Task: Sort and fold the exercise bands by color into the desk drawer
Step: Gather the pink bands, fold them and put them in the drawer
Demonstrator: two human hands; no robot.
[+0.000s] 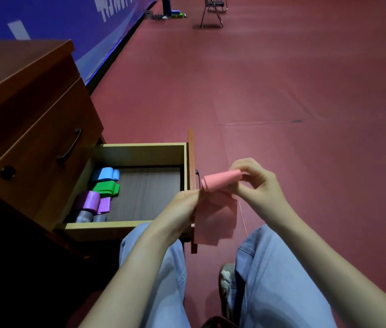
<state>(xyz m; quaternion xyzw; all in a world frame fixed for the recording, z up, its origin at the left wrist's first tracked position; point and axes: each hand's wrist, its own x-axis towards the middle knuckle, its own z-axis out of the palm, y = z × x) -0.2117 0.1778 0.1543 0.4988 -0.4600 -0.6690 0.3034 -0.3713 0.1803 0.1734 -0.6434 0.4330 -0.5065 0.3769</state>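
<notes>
- Risk here: the pink band (218,185) is only part-rolled, its loose tail dangling beside the open drawer (140,147); a slack pinch could let the roll spring undone.
- Left hand (182,204) pinches the near end of the roll, fingers closed on it.
- Right hand (256,178) curls over the far end, fingertips gripping, both raised above the lap.
- Blue band (105,174), green, purple and grey already sit in the drawer.

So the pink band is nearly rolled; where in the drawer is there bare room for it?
Bare grey liner fills the drawer's right part, up to its front panel. The left side is crowded: blue, green, purple and grey rolled bands.
</notes>
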